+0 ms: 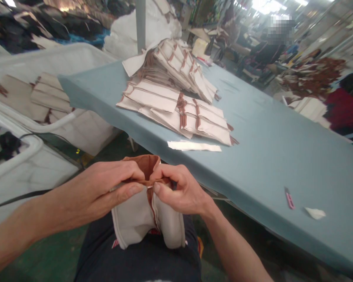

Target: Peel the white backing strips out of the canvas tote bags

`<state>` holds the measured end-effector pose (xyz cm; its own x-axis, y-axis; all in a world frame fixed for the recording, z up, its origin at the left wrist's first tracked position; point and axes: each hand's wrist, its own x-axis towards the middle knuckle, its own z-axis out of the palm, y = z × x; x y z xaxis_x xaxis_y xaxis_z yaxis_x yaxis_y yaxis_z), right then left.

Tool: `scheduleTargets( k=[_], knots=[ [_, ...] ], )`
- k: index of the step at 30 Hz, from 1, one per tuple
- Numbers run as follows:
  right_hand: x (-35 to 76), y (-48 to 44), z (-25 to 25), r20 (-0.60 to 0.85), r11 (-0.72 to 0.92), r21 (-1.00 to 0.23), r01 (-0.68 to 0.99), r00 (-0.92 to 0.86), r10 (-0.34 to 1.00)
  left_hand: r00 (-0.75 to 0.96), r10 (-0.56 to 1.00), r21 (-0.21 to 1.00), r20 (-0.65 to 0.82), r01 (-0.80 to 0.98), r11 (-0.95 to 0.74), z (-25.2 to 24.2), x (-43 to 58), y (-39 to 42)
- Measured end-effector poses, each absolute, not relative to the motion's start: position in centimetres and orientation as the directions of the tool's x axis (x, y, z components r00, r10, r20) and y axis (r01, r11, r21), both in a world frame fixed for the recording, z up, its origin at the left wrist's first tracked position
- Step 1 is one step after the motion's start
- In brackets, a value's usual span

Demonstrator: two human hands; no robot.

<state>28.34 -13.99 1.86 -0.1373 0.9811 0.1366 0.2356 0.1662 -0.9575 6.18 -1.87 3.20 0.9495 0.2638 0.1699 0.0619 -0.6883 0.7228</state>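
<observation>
Over my lap I hold a cream fabric piece (132, 219) with a brown lining and a brown seam running down its middle. My left hand (117, 184) pinches its upper edge just left of the seam, thumb on the outside and fingers over the brown side. Close beside it, my right hand (176, 184) pinches the same edge at the seam, thumb and fingers pressed together. The lower part of the piece hangs in two rounded flaps above dark trousers. What lies between the fingertips is mostly covered by them.
A blue-covered table (253, 156) carries piled cream-and-brown fabric pieces (176, 105), a white strip (194, 146), a pink cutter (289, 199) and a white scrap (315, 213). White bins (85, 129) stand at left, one holding similar pieces. A person (267, 51) sits far back.
</observation>
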Motion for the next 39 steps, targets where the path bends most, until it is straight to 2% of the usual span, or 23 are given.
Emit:
scheduleTargets(
  k=[7, 9, 12, 17, 20, 23, 28, 32, 35, 37, 39],
  knots=[
    [28.3, -14.4, 2.1, 0.135, 0.166, -0.927, 0.337, -0.114, 0.984, 0.923, 0.166, 0.535, 0.346, -0.049, -0.843, 3.9, 8.8, -1.8],
    [28.4, -14.5, 2.0, 0.155, 0.189, -0.908, 0.373, -0.120, 0.981, 0.921, 0.150, 0.506, 0.358, -0.056, -0.861, 3.6, 9.2, -1.6],
    [28.6, -14.8, 1.8, 0.207, 0.241, -0.852, 0.465, -0.125, 0.970, 0.940, 0.154, 0.567, 0.306, -0.050, -0.823, 3.1, 9.6, -1.2],
    [28.8, -14.9, 1.8, 0.287, 0.280, -0.717, 0.638, -0.096, 0.953, 0.940, 0.274, 0.631, 0.203, 0.088, -0.770, 3.5, 10.2, -1.7],
    [28.9, -15.0, 1.6, 0.300, 0.262, -0.703, 0.662, -0.058, 0.952, 0.928, 0.343, 0.633, 0.144, 0.180, -0.753, 3.6, 10.7, -2.2],
    [29.1, -15.2, 1.4, 0.300, 0.253, -0.719, 0.647, -0.039, 0.953, 0.920, 0.381, 0.708, 0.093, 0.208, -0.675, 3.1, 11.1, -2.5],
    [29.4, -15.6, 1.8, 0.218, 0.220, -0.822, 0.526, -0.066, 0.974, 0.935, 0.355, 0.854, 0.017, 0.171, -0.491, 2.2, 11.0, -2.5],
    [29.8, -15.5, 2.6, 0.048, 0.090, -0.966, 0.244, -0.173, 0.984, 0.941, 0.337, 0.897, 0.038, 0.116, -0.426, 2.7, 10.3, -2.7],
    [29.6, -15.3, 2.5, 0.001, 0.026, -0.993, 0.111, -0.216, 0.976, 0.936, 0.351, 0.943, 0.020, 0.099, -0.318, 2.9, 10.1, -3.1],
    [29.3, -15.3, 1.9, 0.039, 0.080, -0.973, 0.217, -0.185, 0.982, 0.929, 0.367, 0.977, -0.045, 0.119, -0.179, 2.4, 10.1, -3.4],
    [28.9, -15.4, 1.3, 0.128, 0.174, -0.886, 0.430, -0.135, 0.983, 0.910, 0.399, 0.988, -0.110, 0.145, -0.057, 1.5, 10.1, -3.9]
  ],
)
